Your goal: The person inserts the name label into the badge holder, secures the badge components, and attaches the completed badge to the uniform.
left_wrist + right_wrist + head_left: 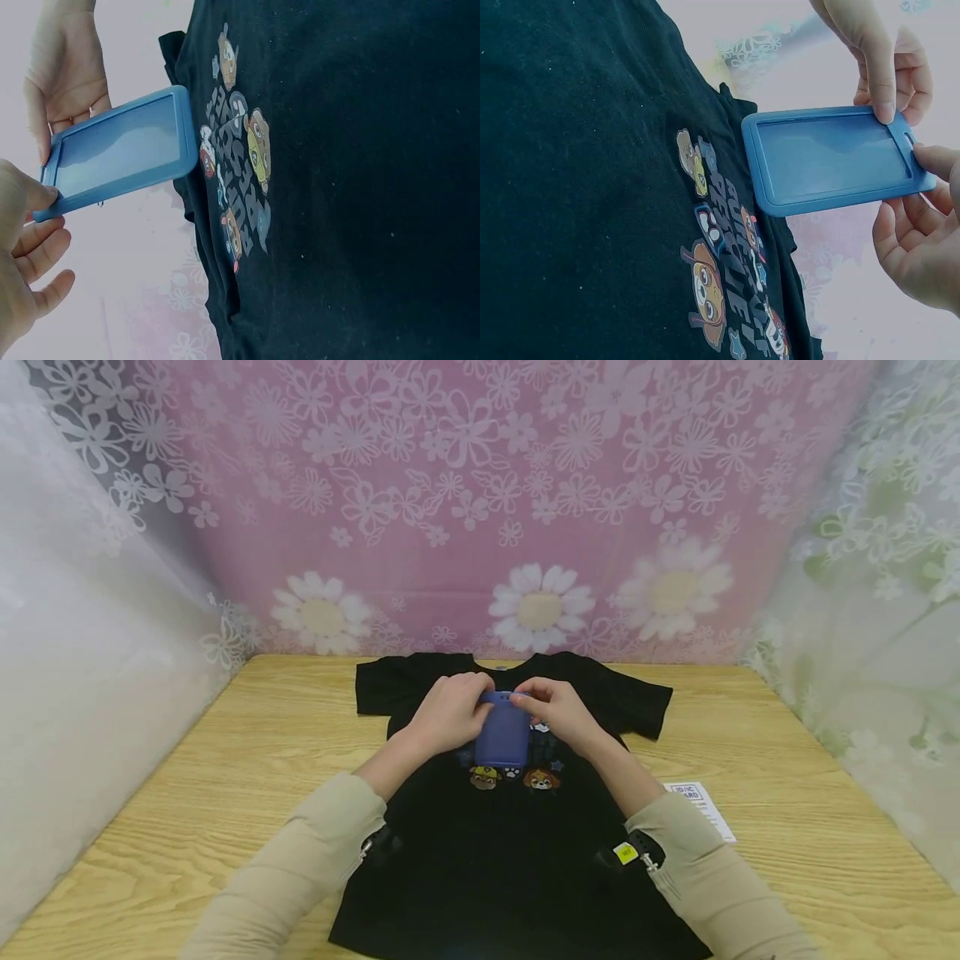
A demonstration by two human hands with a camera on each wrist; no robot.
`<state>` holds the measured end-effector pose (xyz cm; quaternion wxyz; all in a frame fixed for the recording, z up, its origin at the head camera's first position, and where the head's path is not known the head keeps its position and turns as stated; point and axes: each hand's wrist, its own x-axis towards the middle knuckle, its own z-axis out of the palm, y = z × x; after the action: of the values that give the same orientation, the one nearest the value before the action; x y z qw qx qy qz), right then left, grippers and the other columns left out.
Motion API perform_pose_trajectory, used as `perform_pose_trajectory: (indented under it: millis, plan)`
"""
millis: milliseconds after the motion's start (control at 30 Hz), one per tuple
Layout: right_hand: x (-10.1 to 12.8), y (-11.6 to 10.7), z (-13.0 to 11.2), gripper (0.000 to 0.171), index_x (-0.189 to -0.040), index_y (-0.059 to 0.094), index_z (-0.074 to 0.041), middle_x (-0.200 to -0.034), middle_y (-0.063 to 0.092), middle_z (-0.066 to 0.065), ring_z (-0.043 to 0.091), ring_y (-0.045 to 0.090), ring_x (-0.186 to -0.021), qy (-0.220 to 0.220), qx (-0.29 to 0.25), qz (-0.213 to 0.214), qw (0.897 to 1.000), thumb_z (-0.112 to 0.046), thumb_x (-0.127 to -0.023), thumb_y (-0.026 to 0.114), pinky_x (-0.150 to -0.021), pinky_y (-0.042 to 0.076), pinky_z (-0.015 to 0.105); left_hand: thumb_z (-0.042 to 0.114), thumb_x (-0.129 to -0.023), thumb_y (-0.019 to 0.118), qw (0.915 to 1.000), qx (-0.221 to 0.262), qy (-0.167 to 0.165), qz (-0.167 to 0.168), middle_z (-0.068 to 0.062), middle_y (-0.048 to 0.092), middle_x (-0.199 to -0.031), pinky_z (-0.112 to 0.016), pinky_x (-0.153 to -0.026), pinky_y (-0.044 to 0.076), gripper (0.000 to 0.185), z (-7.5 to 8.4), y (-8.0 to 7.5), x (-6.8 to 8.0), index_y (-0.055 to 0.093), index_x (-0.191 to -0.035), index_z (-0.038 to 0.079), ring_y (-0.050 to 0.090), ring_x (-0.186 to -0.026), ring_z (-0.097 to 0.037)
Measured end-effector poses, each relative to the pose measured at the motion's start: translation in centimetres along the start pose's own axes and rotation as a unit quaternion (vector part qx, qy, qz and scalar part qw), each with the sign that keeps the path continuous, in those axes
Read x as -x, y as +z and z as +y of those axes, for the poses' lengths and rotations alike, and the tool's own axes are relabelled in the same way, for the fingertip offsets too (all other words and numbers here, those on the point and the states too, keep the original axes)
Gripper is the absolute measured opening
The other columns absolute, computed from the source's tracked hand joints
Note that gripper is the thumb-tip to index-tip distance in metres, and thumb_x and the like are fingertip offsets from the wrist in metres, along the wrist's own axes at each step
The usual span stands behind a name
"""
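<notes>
A blue ID card holder (502,737) with a rounded frame, a clear window and a slot at its top end is held up over a black T-shirt (510,877). My left hand (452,712) pinches one top corner between thumb and fingers. At the other top corner my right hand (561,714) pinches the frame beside the slot. Both wrist views show the holder (120,150) tilted, its lower end close to the shirt's printed cartoon dogs (709,292). Some fingers behind the holder are hidden.
The T-shirt lies spread on a wooden table (225,793), neck away from me. A white card (708,814) printed with "ID/IC" lies right of it, partly under my right sleeve (712,877). A pink flowered curtain (450,527) hangs behind; pale flowered sheets flank the table.
</notes>
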<state>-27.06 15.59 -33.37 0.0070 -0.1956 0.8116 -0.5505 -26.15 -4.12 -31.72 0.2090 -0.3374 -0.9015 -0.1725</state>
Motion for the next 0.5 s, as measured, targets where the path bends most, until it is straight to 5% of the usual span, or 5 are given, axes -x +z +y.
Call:
perform_pose_trajectory:
  millis: [500]
  plan:
    - [-0.03,0.65,-0.19,0.037,-0.103,0.068,0.003,-0.093,0.065,0.009,0.022,0.053,-0.083,0.039,0.032,0.0,0.999,-0.03,-0.092,0.057,-0.075,0.047,0.045,0.009,-0.085,0.064,0.9991,-0.025,0.031,0.017,-0.005,0.061,-0.08,-0.031,-0.064,0.045,0.012,-0.11,0.09,0.79,0.059,-0.095,0.005,0.056,-0.068,-0.017]
